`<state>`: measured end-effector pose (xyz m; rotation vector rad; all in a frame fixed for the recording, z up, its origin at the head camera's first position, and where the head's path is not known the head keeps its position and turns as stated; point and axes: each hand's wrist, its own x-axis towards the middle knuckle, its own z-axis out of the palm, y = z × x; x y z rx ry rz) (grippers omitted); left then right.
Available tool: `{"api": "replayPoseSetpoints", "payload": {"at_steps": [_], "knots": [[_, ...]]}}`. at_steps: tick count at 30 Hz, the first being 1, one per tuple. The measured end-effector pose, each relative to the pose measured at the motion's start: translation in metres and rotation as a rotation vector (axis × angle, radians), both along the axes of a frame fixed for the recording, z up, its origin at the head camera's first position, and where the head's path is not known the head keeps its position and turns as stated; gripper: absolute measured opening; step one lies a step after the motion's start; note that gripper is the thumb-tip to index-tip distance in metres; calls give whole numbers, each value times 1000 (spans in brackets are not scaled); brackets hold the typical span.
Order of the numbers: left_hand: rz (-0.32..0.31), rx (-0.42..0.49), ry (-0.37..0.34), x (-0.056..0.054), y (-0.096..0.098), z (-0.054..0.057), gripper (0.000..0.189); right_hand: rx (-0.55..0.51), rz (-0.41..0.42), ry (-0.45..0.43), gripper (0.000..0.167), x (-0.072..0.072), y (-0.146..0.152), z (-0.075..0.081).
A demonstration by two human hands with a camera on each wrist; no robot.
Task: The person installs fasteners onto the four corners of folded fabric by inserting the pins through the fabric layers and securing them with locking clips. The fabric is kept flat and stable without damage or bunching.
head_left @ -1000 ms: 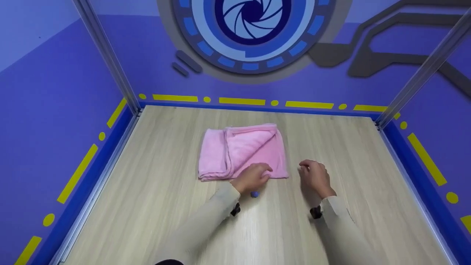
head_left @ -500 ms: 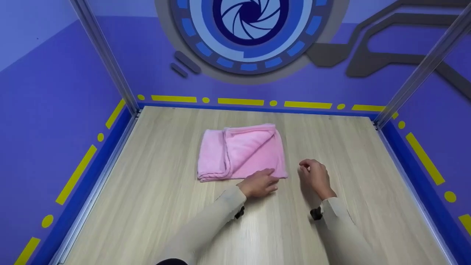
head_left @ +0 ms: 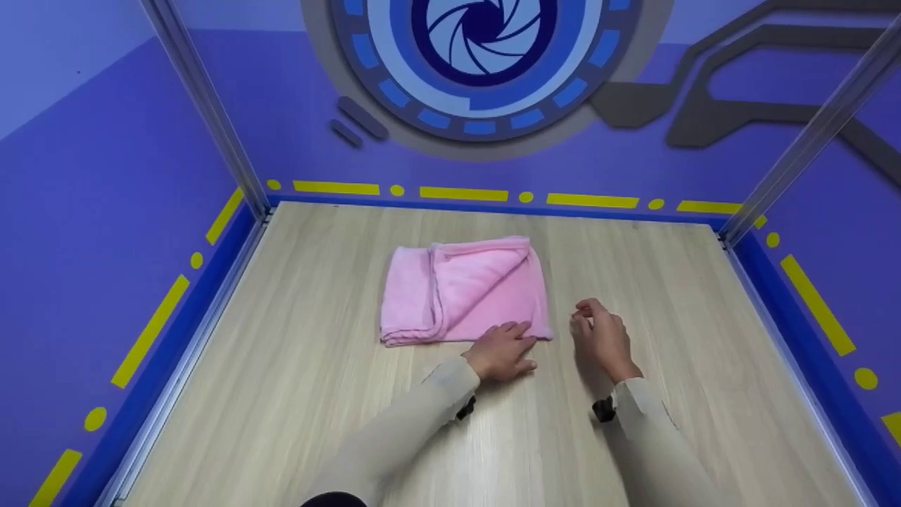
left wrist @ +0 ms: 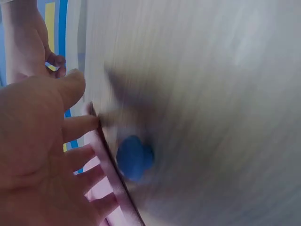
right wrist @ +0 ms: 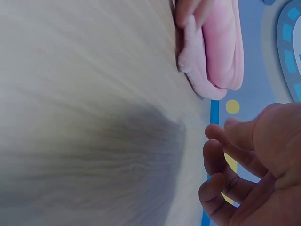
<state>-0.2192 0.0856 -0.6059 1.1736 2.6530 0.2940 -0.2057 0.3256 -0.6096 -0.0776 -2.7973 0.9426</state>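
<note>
A folded pink cloth (head_left: 464,289), towel-like and fuzzy, lies flat with one corner turned back diagonally. My left hand (head_left: 503,352) is over its near edge, fingers straight and spread, the fingertips on or just above the cloth. Beneath that palm, in the left wrist view, a small rounded blue object (left wrist: 133,157) with a stubby knob sits on the wood beside the cloth's edge; from the head it is hidden. To the right of the cloth, my right hand (head_left: 604,339) hovers near the table, fingers loosely curled and holding nothing.
The pale wooden tabletop (head_left: 303,296) is enclosed by a purple-blue back wall (head_left: 281,120) and side walls with yellow markings. Metal posts (head_left: 211,105) stand at the back corners. A dark rounded thing (head_left: 334,500) shows at the bottom edge of the head view.
My left hand has shifted slightly right and its fingers have spread. The blue object, visible beside it a second ago, is now covered in the head view. The right hand has barely moved.
</note>
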Motion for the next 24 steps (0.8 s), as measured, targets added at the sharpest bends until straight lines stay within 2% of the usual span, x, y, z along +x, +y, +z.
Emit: {"api": "replayPoseSetpoints", "payload": {"at_steps": [2,5,10,14,18,24], "knots": [[24,21,10,-1,2,-2,60,-3,2,20,18,0,-2,0],[59,99,4,-2,0,-3,65,2,-4,47,14,-1,-3,0],[90,289,-10,-6,-5,-4,68,13,-5,94,11,-2,-4,0],[97,432,-3,-9,-7,-6,68,-17,23,118,10,-4,-6,2],[97,505,21,-11,-8,-6,67,-57,55,118,10,-8,-12,3],[80,556,45,-13,-9,-4,65,-136,95,102,10,-14,-24,4]]}}
